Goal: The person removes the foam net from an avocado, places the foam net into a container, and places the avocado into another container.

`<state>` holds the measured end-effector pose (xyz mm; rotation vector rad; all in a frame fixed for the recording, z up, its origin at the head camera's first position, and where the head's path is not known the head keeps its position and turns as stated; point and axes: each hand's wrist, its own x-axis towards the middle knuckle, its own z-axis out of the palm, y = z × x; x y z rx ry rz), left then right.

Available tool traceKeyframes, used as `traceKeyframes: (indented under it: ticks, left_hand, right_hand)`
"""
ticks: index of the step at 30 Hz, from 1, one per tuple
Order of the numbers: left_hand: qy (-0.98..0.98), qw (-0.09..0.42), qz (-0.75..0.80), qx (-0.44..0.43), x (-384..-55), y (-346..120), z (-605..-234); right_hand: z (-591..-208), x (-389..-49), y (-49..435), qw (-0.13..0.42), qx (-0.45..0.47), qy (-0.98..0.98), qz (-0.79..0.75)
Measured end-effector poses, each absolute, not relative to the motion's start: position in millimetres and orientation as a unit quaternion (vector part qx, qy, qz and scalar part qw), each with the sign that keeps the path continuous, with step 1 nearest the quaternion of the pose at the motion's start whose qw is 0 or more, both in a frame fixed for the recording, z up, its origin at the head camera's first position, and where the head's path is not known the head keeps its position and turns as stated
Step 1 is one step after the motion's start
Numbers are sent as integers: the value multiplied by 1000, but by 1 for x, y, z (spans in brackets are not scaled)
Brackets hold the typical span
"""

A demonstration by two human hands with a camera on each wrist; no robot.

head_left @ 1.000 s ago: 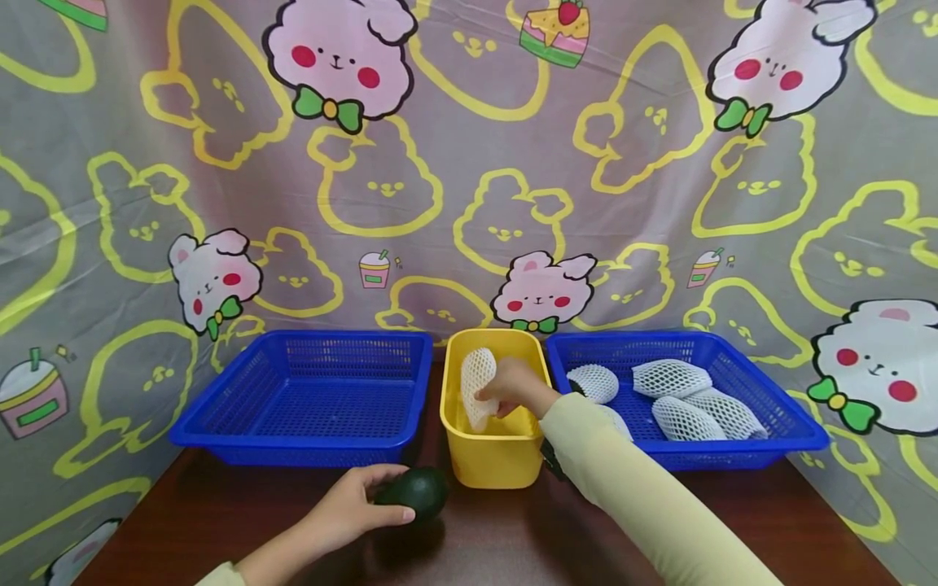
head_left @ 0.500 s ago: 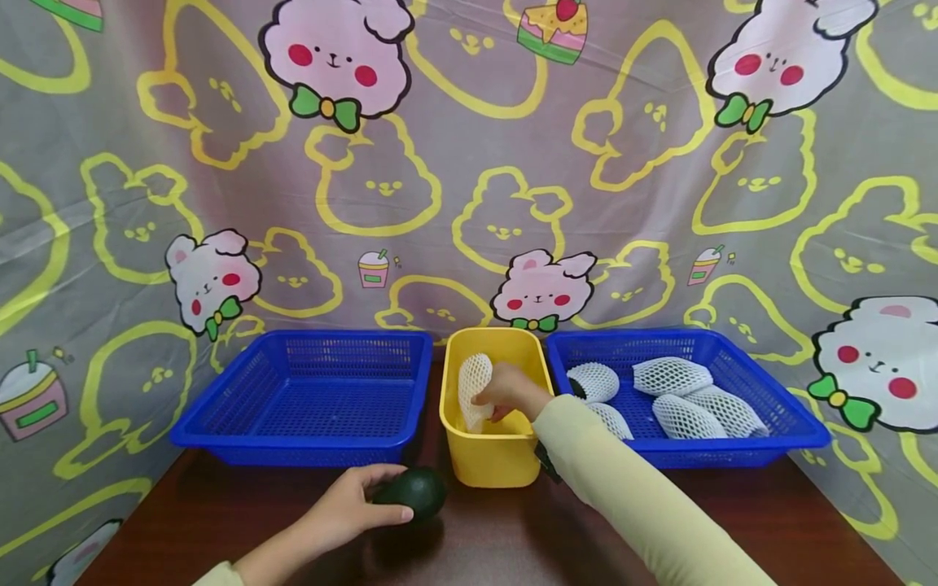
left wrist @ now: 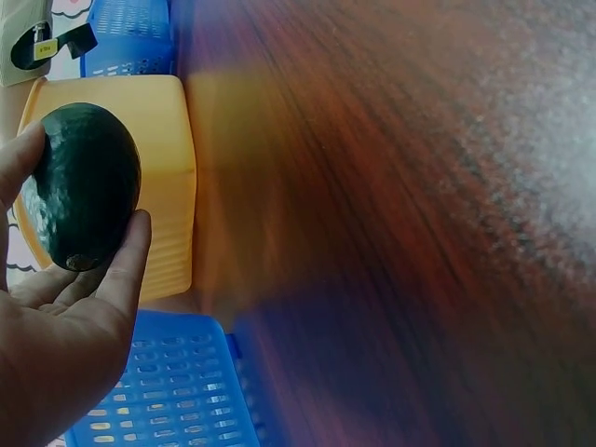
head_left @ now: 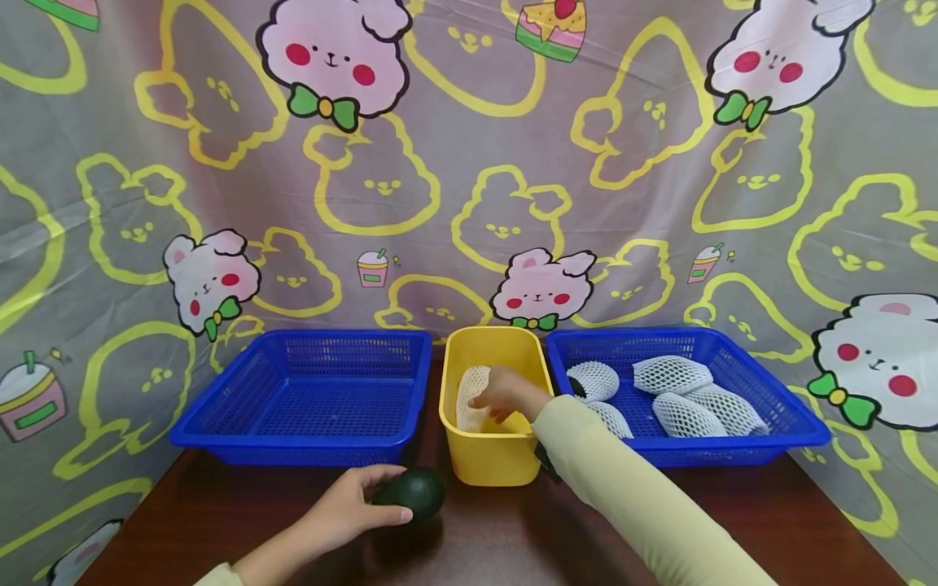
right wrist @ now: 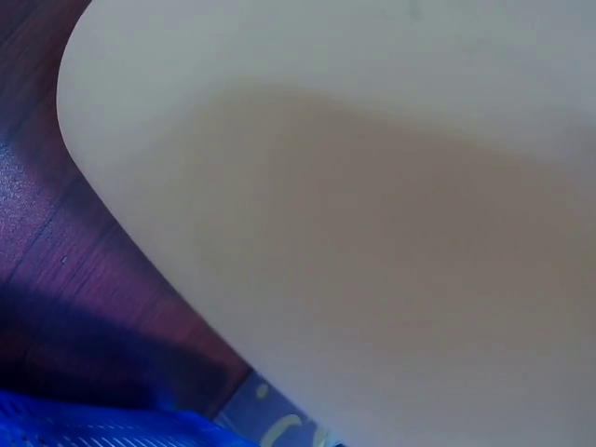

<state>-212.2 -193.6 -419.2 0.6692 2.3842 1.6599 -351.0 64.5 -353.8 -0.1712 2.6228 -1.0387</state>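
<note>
A dark green avocado (head_left: 416, 494) is gripped between the thumb and fingers of my left hand (head_left: 359, 500), in front of the yellow bin (head_left: 494, 462). The left wrist view shows the avocado (left wrist: 88, 182) upright, its stem end down, with the left hand (left wrist: 70, 345) around its lower side. Inside the bin, my right hand (head_left: 509, 393) is at a white foam fruit net (head_left: 471, 399). Its fingers overlap the net's right side; whether they still pinch it cannot be made out. In the right wrist view a pale sleeve (right wrist: 354, 233) hides the right hand.
On the left stands a blue perforated basket (head_left: 322, 443). Another blue basket (head_left: 733, 456), on the right, holds several net-wrapped fruits (head_left: 670, 376). Both flank the bin on a dark wooden table (head_left: 498, 537). Behind them hangs a patterned cloth (head_left: 469, 203).
The foam net's top has sunk lower in the bin, while the right hand has shifted only slightly. The left hand and avocado have hardly moved.
</note>
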Motion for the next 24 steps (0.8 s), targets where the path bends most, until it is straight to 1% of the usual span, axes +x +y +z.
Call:
traceKeyframes:
  ticks: [10, 24]
  left_hand:
    - [799, 80, 554, 221, -211, -195, -419]
    - [807, 65, 545, 218, -210, -198, -407]
  right_hand:
    - [-352, -352, 65, 162, -65, 925, -336]
    - [-334, -345, 71, 139, -88, 944, -285]
